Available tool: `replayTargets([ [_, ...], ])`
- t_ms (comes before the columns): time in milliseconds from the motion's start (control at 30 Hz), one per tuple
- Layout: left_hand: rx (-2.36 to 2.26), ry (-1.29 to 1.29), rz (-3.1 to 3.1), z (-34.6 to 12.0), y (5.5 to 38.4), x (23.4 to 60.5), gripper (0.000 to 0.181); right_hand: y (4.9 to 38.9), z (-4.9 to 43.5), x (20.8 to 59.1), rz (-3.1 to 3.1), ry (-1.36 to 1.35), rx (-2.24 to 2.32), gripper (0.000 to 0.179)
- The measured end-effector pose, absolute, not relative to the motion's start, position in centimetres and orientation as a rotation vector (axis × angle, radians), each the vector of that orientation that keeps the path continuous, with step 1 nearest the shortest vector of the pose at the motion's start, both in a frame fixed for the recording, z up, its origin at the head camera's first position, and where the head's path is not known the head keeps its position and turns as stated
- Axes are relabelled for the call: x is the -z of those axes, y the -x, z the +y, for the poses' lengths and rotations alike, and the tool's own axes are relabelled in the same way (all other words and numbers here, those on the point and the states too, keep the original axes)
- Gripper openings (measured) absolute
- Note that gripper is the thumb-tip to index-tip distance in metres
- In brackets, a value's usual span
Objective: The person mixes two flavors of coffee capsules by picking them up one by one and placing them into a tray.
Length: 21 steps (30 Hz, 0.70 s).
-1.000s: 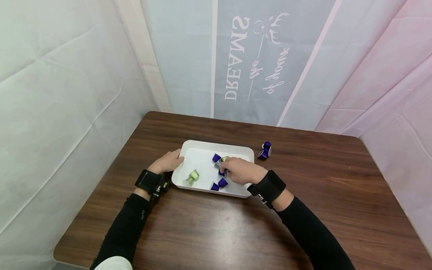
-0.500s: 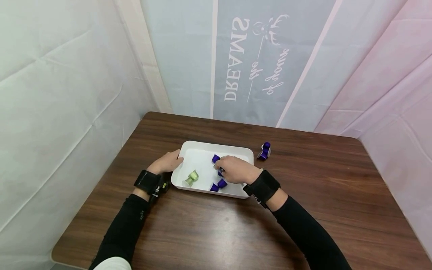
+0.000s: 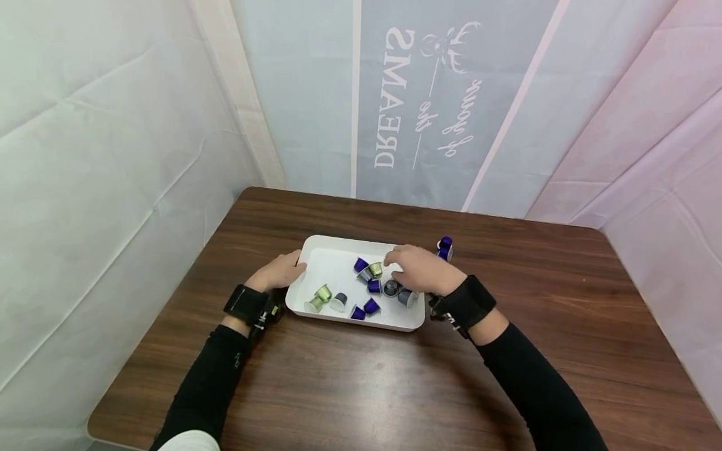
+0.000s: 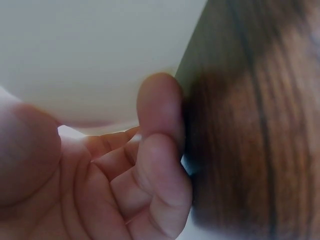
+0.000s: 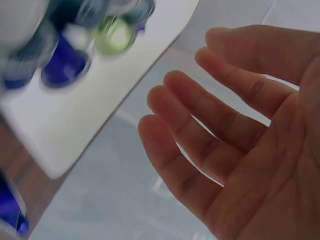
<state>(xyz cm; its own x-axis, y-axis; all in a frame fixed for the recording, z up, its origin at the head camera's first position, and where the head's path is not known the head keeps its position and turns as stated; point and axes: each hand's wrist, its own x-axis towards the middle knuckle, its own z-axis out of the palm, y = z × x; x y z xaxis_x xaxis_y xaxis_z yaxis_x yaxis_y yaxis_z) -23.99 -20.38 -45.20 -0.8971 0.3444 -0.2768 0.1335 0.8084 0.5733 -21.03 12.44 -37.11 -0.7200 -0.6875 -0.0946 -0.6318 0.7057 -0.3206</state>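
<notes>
A white tray [image 3: 333,246] lies on the table with several coffee capsules in it. My left hand [image 3: 277,272] grips its left end, thumb over the rim; in the left wrist view the fingers [image 4: 159,102] curl against the tray's outer wall. Above the tray's right end hovers my right hand [image 3: 425,269], fingers loosely bent and holding nothing, as the right wrist view shows. Nearest beneath it are a dark capsule [image 3: 390,288] and a grey capsule [image 3: 407,297]. Purple capsules [image 3: 371,305] and a green capsule [image 3: 375,269] lie around the tray's middle.
Purple capsules [image 3: 445,245] stand on the brown wooden table [image 3: 524,275] beyond the tray's right end, partly hidden by my right hand. At the tray's left lie green capsules [image 3: 323,292] and a grey one [image 3: 339,302]. Fabric walls [image 3: 316,125] enclose the table's back and sides.
My right hand has moved from the tray's middle to the right and upward. Several grey and dark capsules now show in the tray where they did not before. My left hand keeps its place.
</notes>
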Motion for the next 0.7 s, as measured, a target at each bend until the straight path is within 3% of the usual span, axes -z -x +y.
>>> replayTargets([
  [400,-0.808,-0.344,2.631,-20.4,23.5,45.2,0.048,24.6,20.3,39.3,2.826,0.837,0.372,0.031],
  [700,-0.837,-0.350,2.624,-20.2,23.5,45.1,0.047,25.4,21.9,41.0,2.841,0.830,0.338,0.038],
])
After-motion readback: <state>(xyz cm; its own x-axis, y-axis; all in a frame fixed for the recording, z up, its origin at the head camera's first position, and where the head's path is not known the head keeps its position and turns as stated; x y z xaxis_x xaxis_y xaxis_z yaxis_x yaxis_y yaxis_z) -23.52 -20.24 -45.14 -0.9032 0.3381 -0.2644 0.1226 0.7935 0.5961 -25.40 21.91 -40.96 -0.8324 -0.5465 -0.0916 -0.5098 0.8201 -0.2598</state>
